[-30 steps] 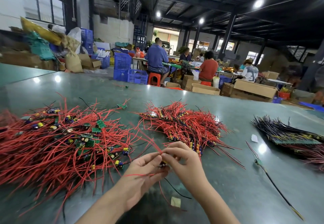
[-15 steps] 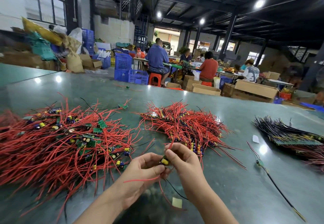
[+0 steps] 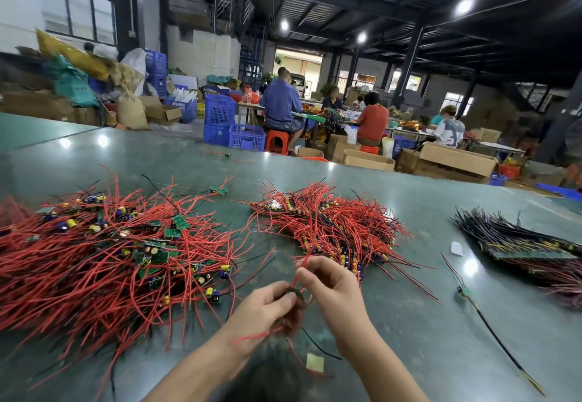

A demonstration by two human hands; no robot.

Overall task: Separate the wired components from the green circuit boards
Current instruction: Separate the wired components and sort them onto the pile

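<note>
Both my left hand and right hand are pinching one wired board at 6 o'clock, with the big unsorted pile at 9 and a smaller pile at 12, so loads left I reckon.

No legible text anywhere.

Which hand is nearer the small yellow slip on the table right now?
Right. The right hand is above the yellow slip, its wrist almost over it; the left hand sits farther off to the slip's left.
</note>
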